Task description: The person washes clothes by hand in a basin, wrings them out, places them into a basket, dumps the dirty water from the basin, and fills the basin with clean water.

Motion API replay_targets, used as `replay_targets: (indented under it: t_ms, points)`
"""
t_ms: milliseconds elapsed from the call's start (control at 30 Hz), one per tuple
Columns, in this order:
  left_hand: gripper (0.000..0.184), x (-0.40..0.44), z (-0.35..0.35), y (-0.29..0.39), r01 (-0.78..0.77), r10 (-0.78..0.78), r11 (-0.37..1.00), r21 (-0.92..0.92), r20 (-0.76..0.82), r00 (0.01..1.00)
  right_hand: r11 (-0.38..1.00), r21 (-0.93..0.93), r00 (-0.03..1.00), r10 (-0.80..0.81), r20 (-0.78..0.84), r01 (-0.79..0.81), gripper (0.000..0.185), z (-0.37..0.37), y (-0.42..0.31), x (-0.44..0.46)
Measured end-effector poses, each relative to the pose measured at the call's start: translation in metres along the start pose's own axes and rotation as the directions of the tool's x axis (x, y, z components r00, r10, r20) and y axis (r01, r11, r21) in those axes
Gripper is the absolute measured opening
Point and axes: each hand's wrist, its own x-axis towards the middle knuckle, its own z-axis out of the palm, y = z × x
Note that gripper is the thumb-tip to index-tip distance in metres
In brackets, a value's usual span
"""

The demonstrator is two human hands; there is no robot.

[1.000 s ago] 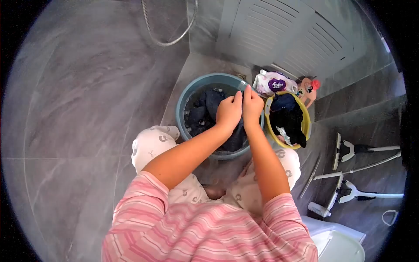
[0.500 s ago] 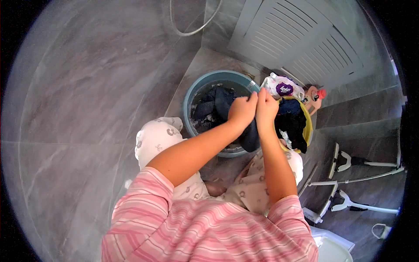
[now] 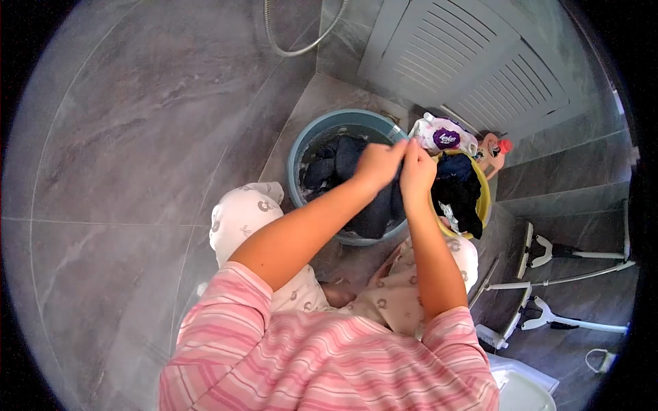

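Note:
Both hands are close together over the right part of a blue basin (image 3: 299, 140). My left hand (image 3: 378, 166) is closed on dark cloth (image 3: 373, 216), which hangs down from the hands into the basin. Beside it my right hand (image 3: 417, 170) is also closed on the cloth, near the basin's right rim. More of the dark wet cloth lies in the water, with some foam around it. The fingertips and the gripped part of the cloth are mostly hidden by the hands.
A yellow basin (image 3: 485, 198) with dark clothes stands right of the blue one. Behind it are a white bag with a purple label (image 3: 447, 139) and a pink bottle with a red cap (image 3: 492, 154). Mops (image 3: 541, 252) lean at the right. A shower hose (image 3: 295, 53) hangs above.
Since a second ago the view has shifted, and the basins and hands appear further right. Most recently my left hand has moved slightly left, and the hanging cloth has changed shape.

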Motion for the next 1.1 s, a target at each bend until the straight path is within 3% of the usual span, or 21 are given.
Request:
replay_targets:
  t_ms: [33, 100, 133, 200, 233, 267, 300, 333, 367, 433, 467, 500, 567, 633, 733, 767, 800, 833, 900, 1033, 1100]
  points:
    - [0.049, 0.009, -0.006, -0.001, -0.002, -0.009, 0.990, -0.140, -0.075, 0.997, 0.992, -0.090, 0.995, -0.090, 0.034, 0.093, 0.039, -0.004, -0.018, -0.012]
    - [0.055, 0.025, -0.015, -0.009, 0.039, -0.062, 0.976, -0.213, -0.104, 0.993, 0.969, -0.010, 0.963, -0.245, 0.113, 0.248, 0.036, 0.000, -0.030, -0.035]
    - [0.055, 0.022, -0.012, -0.008, 0.087, -0.092, 0.995, -0.053, -0.098, 0.991, 0.969, -0.014, 0.963, -0.245, 0.115, 0.248, 0.036, -0.001, -0.027, -0.033]
    - [0.056, 0.012, -0.001, -0.012, 0.124, -0.128, 0.992, -0.034, -0.126, 0.984, 0.995, 0.018, 0.988, -0.098, 0.117, 0.097, 0.036, 0.001, -0.013, -0.031]
    - [0.058, 0.007, 0.005, -0.015, 0.152, -0.153, 0.988, -0.017, -0.151, 0.977, 0.975, -0.035, 0.976, -0.218, 0.005, 0.218, 0.038, 0.008, 0.009, -0.021]
    - [0.055, -0.003, 0.012, -0.015, 0.132, -0.127, 0.991, 0.039, -0.106, 0.986, 0.999, -0.038, 0.997, -0.032, 0.067, 0.035, 0.040, 0.009, 0.032, 0.001]
    - [0.057, -0.009, 0.021, -0.021, 0.009, -0.023, 0.990, 0.143, 0.096, 0.995, 0.988, -0.046, 0.981, 0.151, 0.122, -0.147, 0.043, 0.005, 0.049, 0.018]
    - [0.058, -0.014, 0.029, -0.028, 0.072, -0.076, 0.993, 0.095, 0.042, 0.996, 0.998, -0.053, 0.980, 0.052, 0.192, -0.042, 0.047, 0.000, 0.050, 0.021]
    - [0.059, -0.014, 0.033, -0.033, 0.128, -0.128, 0.991, 0.048, -0.010, 0.992, 0.998, -0.042, 0.983, 0.052, 0.176, -0.045, 0.047, 0.002, 0.051, 0.022]
    - [0.057, -0.018, 0.018, -0.018, 0.128, -0.122, 0.988, -0.085, 0.080, 0.989, 0.995, -0.003, 0.991, 0.095, 0.095, -0.095, 0.045, 0.005, 0.043, 0.012]
    - [0.055, -0.023, 0.006, 0.000, 0.149, -0.146, 0.988, -0.033, 0.089, 0.985, 0.990, 0.054, 0.990, 0.123, 0.069, -0.127, 0.044, 0.003, 0.027, 0.007]
    - [0.050, -0.017, 0.002, -0.001, 0.097, -0.078, 0.980, -0.176, 0.115, 0.990, 0.993, 0.039, 0.993, 0.107, 0.058, -0.110, 0.041, 0.000, 0.022, 0.002]
    - [0.042, -0.001, -0.003, -0.002, 0.052, -0.061, 0.942, -0.331, -0.017, 0.998, 0.999, -0.043, 0.997, -0.006, 0.073, 0.009, 0.037, -0.009, -0.007, -0.011]
    - [0.034, 0.013, -0.015, -0.004, 0.082, -0.086, 0.878, -0.472, 0.013, 0.996, 0.977, 0.075, 0.975, -0.206, 0.080, 0.200, 0.033, -0.008, -0.024, -0.032]
    - [0.035, -0.001, -0.004, -0.003, 0.212, -0.217, 0.874, -0.437, 0.038, 0.975, 0.959, 0.056, 0.960, -0.281, 0.015, 0.279, 0.032, -0.001, -0.018, -0.035]
    - [0.038, -0.006, 0.004, -0.005, 0.240, -0.261, 0.859, -0.452, 0.015, 0.965, 0.958, -0.056, 0.959, -0.282, -0.009, 0.281, 0.034, -0.002, -0.005, -0.025]
    - [0.044, -0.018, 0.008, 0.001, 0.157, -0.166, 0.954, -0.256, -0.014, 0.986, 0.985, -0.110, 0.991, -0.133, 0.008, 0.133, 0.037, -0.005, 0.004, -0.008]
    - [0.048, -0.018, 0.015, -0.006, 0.196, -0.184, 0.968, -0.159, 0.086, 0.979, 0.986, -0.165, 1.000, 0.017, 0.014, -0.015, 0.039, -0.008, 0.014, 0.009]
    - [0.048, -0.031, 0.019, 0.002, 0.144, -0.130, 0.983, -0.111, 0.127, 0.983, 0.995, -0.052, 0.992, 0.087, 0.087, -0.083, 0.044, -0.007, 0.028, 0.016]
    - [0.051, -0.025, 0.002, 0.009, 0.131, -0.103, 0.951, -0.279, 0.113, 0.988, 0.999, -0.029, 0.998, 0.013, -0.056, -0.014, 0.038, -0.005, 0.000, -0.001]
    - [0.047, -0.006, -0.003, 0.002, 0.133, -0.182, 0.861, -0.492, -0.053, 0.982, 0.972, -0.032, 0.972, -0.231, 0.034, 0.233, 0.034, -0.012, -0.018, -0.017]
